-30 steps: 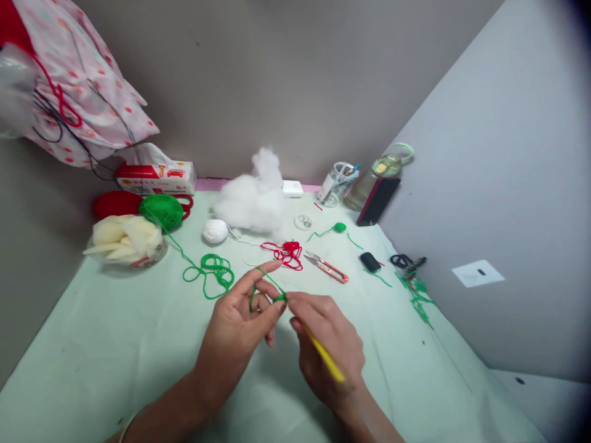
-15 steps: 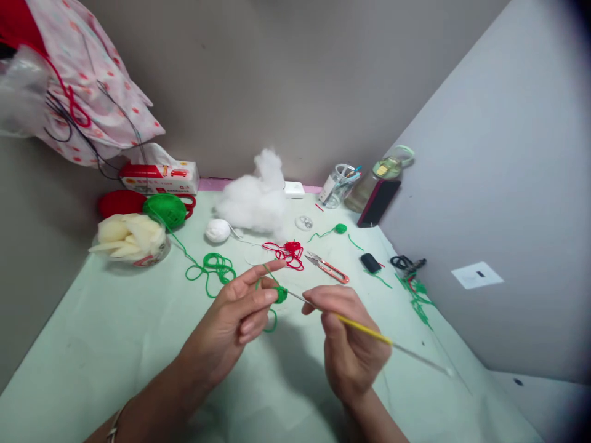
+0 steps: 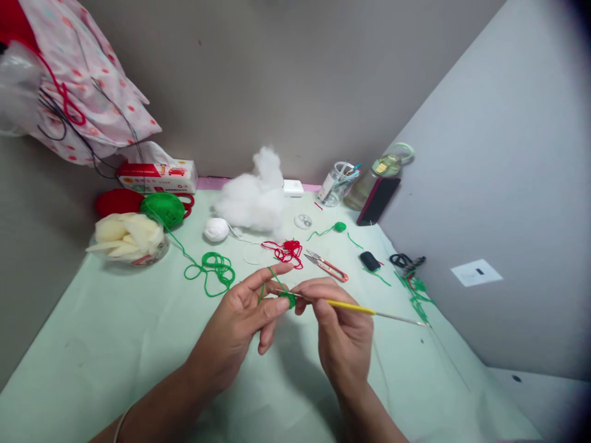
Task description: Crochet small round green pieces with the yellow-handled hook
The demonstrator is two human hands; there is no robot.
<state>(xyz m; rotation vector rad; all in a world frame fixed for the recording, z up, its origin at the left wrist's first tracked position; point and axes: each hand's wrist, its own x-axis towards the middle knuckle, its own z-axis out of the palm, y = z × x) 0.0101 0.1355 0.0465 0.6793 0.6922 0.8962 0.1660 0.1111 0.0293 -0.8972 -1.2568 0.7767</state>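
Between the thumb and fingers of my left hand (image 3: 247, 317) is a small green crochet piece (image 3: 289, 299). Green yarn (image 3: 277, 278) runs over its raised index finger. My right hand (image 3: 344, 326) is closed in a pen-like grip around a crochet hook (image 3: 353, 306) with a yellow handle and metal ends. The hook's tip meets the crochet piece, and the fingertips of both hands are close together there. Left of my hands a loose coil of green yarn (image 3: 217, 271) lies on the table, its strand leading back to a green yarn ball (image 3: 162, 210).
Orange thread snips (image 3: 327, 266) and tangled red yarn (image 3: 289, 251) lie just beyond my hands. White stuffing (image 3: 252, 200) and a white yarn ball (image 3: 216, 229) sit further back. A plastic tub (image 3: 132, 240) stands left; a phone (image 3: 378, 202) leans at the right against a bottle (image 3: 369, 178).
My right hand has moved left and brought the hook against the left hand's fingers, its shaft now lying flatter. The crochet piece has shifted slightly right.
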